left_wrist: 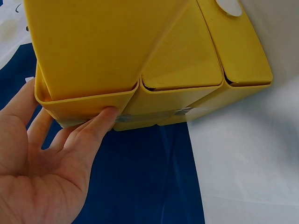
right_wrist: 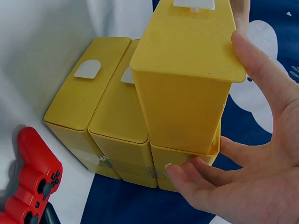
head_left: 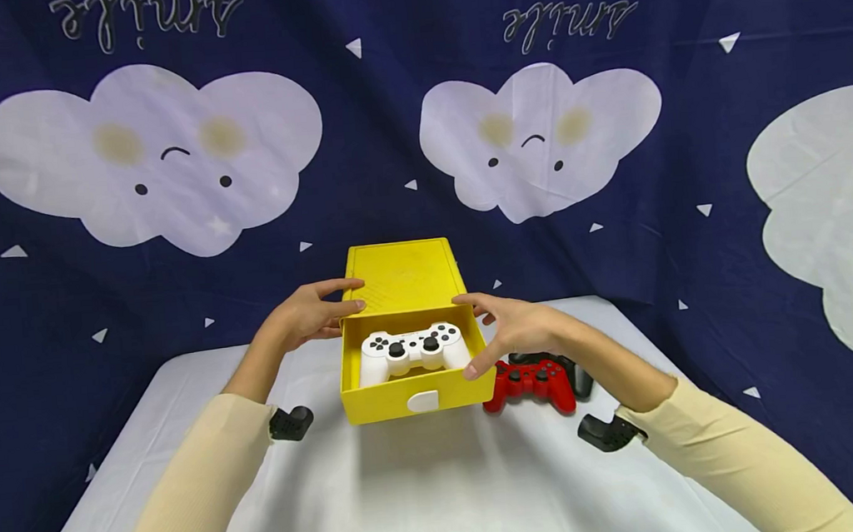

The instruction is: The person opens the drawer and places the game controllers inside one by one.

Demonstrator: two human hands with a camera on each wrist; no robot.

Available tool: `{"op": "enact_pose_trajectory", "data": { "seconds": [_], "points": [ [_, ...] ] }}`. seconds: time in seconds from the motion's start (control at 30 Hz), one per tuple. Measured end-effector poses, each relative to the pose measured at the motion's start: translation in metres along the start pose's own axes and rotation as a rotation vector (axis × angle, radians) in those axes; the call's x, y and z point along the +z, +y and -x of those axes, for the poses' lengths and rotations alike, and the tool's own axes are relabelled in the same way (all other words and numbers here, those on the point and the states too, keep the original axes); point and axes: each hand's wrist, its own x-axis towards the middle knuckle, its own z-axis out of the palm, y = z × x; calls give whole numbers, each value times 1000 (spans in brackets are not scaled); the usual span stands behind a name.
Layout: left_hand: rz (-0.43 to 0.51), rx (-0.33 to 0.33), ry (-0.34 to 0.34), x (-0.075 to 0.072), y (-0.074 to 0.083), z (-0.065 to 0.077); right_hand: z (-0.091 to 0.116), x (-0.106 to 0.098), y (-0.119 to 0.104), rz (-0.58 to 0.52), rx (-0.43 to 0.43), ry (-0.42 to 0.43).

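Note:
A yellow drawer unit (head_left: 408,274) stands towards the back of the table. Its top drawer (head_left: 381,406) is pulled out towards me, with a white tab on its front. Inside the drawer lies a white game controller (head_left: 414,352). My left hand (head_left: 308,314) holds the unit by its left side, two digits reaching onto the top. On the other side, my right hand (head_left: 519,328) rests its thumb on the drawer's front right edge, its fingers against the unit's shell. Both wrist views show the two lower drawers (right_wrist: 87,83) closed.
To the right of the unit a red game controller (head_left: 533,383) lies on the white cloth, against a black controller (head_left: 583,381) behind it. A dark blue curtain (head_left: 371,137) with cloud prints hangs behind the table (head_left: 445,498).

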Motion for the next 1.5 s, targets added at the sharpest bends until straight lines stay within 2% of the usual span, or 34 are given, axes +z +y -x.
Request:
{"op": "enact_pose_trajectory", "data": {
  "seconds": [0.53, 0.83, 1.5],
  "points": [
    [14, -9, 1, -1, -1, 1, -3, -1, -1, 36, -9, 36],
    [15, 0, -6, -1, 0, 3, -6, -1, 1, 16, 25, 90],
    [8, -10, -4, 2, 2, 3, -9, 0, 5, -9, 15, 155]
  ]
}}
